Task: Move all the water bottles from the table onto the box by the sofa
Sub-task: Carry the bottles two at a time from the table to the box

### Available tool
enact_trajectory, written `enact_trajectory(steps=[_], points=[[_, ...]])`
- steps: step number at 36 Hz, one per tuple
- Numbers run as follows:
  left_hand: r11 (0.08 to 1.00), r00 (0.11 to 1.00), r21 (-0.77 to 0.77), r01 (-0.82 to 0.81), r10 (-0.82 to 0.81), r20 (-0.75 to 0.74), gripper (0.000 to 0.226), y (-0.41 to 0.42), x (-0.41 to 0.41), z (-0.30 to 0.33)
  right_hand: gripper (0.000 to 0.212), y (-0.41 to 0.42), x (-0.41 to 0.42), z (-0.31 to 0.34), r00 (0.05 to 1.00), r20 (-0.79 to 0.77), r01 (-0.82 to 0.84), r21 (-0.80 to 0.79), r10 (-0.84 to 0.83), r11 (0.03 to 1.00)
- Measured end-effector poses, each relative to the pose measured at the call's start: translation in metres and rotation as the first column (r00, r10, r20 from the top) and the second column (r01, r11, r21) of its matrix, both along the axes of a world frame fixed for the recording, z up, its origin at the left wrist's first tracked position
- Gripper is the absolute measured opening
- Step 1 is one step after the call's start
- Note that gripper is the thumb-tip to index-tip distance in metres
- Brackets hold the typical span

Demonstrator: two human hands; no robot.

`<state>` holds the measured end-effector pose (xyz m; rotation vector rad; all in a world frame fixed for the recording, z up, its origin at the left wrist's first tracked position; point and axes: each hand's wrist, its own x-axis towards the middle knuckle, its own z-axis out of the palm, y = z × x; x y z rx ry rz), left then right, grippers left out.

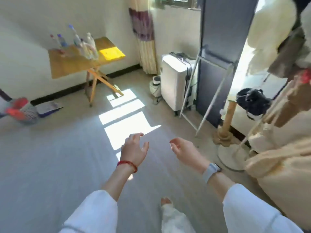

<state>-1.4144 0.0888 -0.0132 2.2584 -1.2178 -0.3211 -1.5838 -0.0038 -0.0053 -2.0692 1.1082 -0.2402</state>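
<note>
The water bottles (79, 42) stand upright in a blurred cluster on the wooden folding table (70, 64) at the far left wall, well apart from both hands and up-left of them. The left hand (134, 148) is nearer, fingers spread loose and holding nothing. The right hand (183, 150) is likewise relaxed and empty. The box and sofa are not in view.

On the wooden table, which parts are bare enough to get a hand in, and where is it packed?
The near-left part of the table is bare wood, in front of the water bottles. The right end, by the curtain, holds only sunlight. The bottles crowd the back and middle, near the wall. Both the left hand and right hand hold nothing.
</note>
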Motion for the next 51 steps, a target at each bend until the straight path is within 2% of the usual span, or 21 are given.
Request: enact_trajectory(steps=[5, 10, 15, 20, 25, 34, 40, 51], points=[[0.990, 0.989, -0.009, -0.143, 0.143, 0.028, 0.036, -0.051, 0.111, 0.028, 0.025, -0.070, 0.135, 0.014, 0.984, 0.067, -0.163, -0.035, 0.165, 0.986], [0.957, 0.958, -0.065, -0.282, 0.284, 0.041, 0.035, -0.071, 0.210, 0.048, 0.026, -0.103, 0.262, 0.029, 0.939, 0.107, -0.318, -0.083, 0.326, 0.944], [0.875, 0.875, -0.033, -0.483, 0.483, -0.023, 0.038, -0.061, 0.307, 0.035, 0.025, -0.120, 0.381, 0.032, 0.871, 0.102, -0.473, -0.092, 0.481, 0.876], [0.818, 0.818, -0.024, -0.575, 0.574, -0.036, 0.038, -0.053, 0.414, 0.019, 0.024, -0.131, 0.498, 0.022, 0.798, 0.094, -0.586, -0.110, 0.596, 0.803], [0.794, 0.800, -0.104, -0.599, 0.599, -0.036, 0.036, -0.065, 0.544, 0.022, 0.025, -0.145, 0.632, 0.018, 0.801, 0.087, -0.581, -0.120, 0.592, 0.805], [0.814, 0.826, -0.156, -0.560, 0.564, -0.026, 0.033, -0.108, 0.765, 0.043, 0.026, -0.181, 0.839, 0.049, 0.821, 0.094, -0.554, -0.107, 0.563, 0.825], [0.857, 0.869, -0.151, -0.493, 0.493, -0.040, 0.035, -0.168, 0.873, 0.027, 0.026, -0.234, 0.941, 0.035, 0.868, 0.088, -0.483, -0.078, 0.488, 0.872], [0.890, 0.897, -0.117, -0.442, 0.442, -0.027, 0.041, -0.313, 1.128, 0.022, 0.028, -0.376, 1.189, 0.006, 0.926, 0.128, -0.353, -0.041, 0.355, 0.935]])
